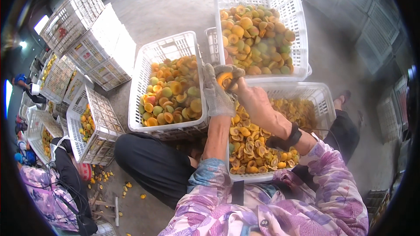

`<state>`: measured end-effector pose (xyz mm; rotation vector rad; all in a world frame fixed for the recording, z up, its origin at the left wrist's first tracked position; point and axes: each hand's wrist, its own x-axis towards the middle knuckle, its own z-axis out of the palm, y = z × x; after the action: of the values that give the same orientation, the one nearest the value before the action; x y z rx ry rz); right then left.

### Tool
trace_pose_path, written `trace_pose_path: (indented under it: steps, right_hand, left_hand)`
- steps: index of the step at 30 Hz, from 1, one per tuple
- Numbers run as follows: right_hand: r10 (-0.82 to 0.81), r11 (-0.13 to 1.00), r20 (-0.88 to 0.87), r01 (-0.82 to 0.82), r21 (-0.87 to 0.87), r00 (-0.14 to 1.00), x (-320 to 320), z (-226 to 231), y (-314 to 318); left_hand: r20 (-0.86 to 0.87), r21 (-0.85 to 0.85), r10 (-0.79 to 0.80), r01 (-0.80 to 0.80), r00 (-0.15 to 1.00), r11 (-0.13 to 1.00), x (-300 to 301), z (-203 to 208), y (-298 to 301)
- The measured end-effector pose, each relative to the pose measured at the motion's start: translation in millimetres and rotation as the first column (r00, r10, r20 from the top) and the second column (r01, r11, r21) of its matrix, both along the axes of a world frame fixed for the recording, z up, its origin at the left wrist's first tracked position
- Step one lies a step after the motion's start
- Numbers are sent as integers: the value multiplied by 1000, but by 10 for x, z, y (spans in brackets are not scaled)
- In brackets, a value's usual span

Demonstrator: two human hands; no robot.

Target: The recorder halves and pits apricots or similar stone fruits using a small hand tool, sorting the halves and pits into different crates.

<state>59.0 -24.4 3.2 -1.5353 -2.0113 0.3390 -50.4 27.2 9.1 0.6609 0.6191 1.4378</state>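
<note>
In front of me, my left hand (217, 94) wears a pale knit glove and grips an orange apricot half (225, 79). My right hand (257, 104) has closed fingers against the fruit's right side. Something small and dark shows at those fingertips, but its kind is hidden. Both hands are above the gap where several white crates meet. Under my right forearm, a white crate (324, 105) holds many cut, orange apricot pieces (249, 142). To the left, another crate (136, 105) contains yellow, orange and green apricots (168, 91), some halved.
A raised white crate (299, 30) of apricots (256, 35) stands ahead. Tall crate stacks (94, 39) rise at the left, with a tilted crate (103, 122) below. Another person's leg (70, 179) and scattered fruit (124, 189) are on the left floor. More crates (376, 30) line the right.
</note>
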Motion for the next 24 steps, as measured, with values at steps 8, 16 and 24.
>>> trace_pose_path:
  steps: [8,16,24]
  right_hand:
    - [272,849,-205,-335,-409,940,279,73,11]
    - [318,928,450,-371,32,834,335,121,-101]
    - [693,509,-30,-517,-688,721,951,-54,-55]
  left_hand:
    - [3,74,-106,105,994,992,-79,11,-34]
    - [-79,98,-82,89,993,991,-15,67,-126]
    - [260,145,-170,135,951,980,-234,-195,126]
